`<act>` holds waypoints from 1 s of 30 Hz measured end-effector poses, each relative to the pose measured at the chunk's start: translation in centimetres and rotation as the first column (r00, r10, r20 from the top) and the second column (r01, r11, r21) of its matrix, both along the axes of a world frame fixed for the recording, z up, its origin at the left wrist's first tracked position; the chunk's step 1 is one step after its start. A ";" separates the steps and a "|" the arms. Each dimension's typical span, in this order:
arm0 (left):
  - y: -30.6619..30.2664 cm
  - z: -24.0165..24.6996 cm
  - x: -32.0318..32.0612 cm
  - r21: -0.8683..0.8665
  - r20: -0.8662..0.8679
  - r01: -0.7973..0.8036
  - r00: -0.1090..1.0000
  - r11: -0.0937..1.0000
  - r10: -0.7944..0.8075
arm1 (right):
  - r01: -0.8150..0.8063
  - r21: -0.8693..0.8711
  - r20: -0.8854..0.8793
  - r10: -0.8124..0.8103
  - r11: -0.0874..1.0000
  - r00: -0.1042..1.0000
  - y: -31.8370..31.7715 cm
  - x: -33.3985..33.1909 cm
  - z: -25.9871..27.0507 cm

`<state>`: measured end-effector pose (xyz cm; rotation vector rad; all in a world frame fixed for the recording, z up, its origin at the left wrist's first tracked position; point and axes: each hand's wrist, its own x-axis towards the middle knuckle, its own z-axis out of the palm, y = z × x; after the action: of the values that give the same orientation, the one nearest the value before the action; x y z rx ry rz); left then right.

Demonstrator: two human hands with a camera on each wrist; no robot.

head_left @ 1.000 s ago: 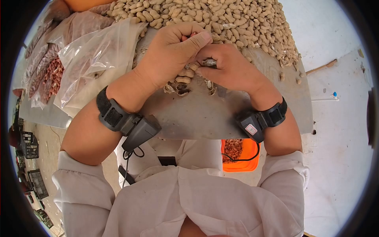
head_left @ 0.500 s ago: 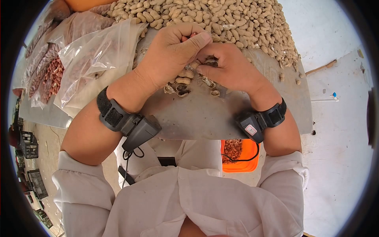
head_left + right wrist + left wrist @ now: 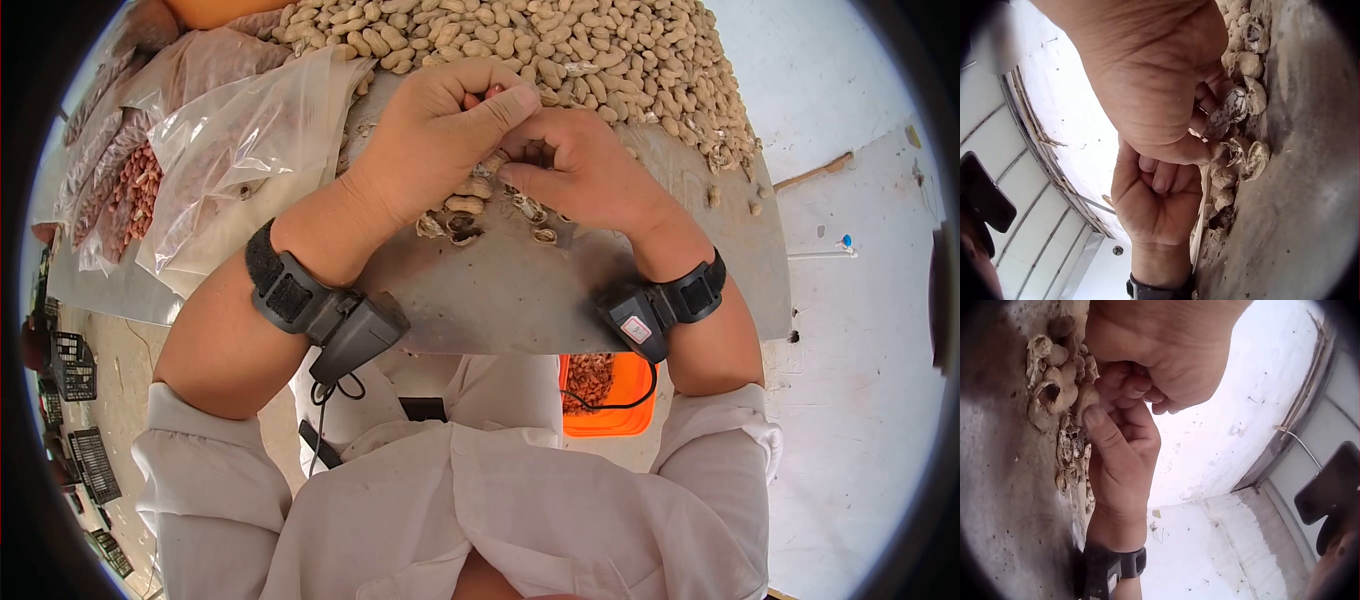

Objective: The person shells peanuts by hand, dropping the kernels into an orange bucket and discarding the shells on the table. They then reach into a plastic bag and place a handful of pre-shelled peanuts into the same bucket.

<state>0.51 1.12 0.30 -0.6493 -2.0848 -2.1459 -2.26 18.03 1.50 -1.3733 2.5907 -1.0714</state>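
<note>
My left hand [image 3: 440, 130] curls round reddish peanut kernels [image 3: 493, 91], which show between its fingers. The thumb of that hand meets the fingers of my right hand [image 3: 590, 172], whose own fingers are bent and whose thumb sticks out to the left. I cannot tell whether the right hand holds anything. Just below the hands, whole peanuts [image 3: 465, 203] and split shells [image 3: 545, 236] lie on the grey tabletop. In the right wrist view an opened shell [image 3: 1235, 105] with a pale, veined inside lies beneath the right fingers.
A heap of unshelled peanuts [image 3: 600, 60] covers the tabletop's far side. Clear plastic bags [image 3: 250, 150] of red kernels [image 3: 135, 200] stand at the left. Below the near edge is an orange tub [image 3: 635, 410] with reddish contents. Black crates [image 3: 95, 465] stand on the floor at far left.
The split shell seen between my right thumb and forefinger has gone from there. More shell pieces lie beneath that hand. The kernels in my left hand show more clearly.
</note>
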 end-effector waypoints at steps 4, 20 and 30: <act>0.0 -0.1 0.0 -0.021 -0.058 -0.003 0.998 1.000 0.002 | 0.001 0.010 0.022 -0.002 1.000 1.000 0.1 0.0 0.0; 0.1 0.3 0.8 -0.125 -0.086 -0.003 0.996 0.992 -0.008 | 0.050 0.056 -0.024 -0.049 0.997 0.999 0.0 0.1 0.3; 0.2 0.5 0.5 0.167 -0.004 -0.031 0.999 0.985 0.032 | 0.083 -0.191 0.167 -0.051 0.978 0.985 0.0 -0.4 -0.7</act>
<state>0.97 1.34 0.77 -0.6000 -1.8712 -2.2659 -2.68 18.01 0.79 -1.1810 2.4874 -1.4199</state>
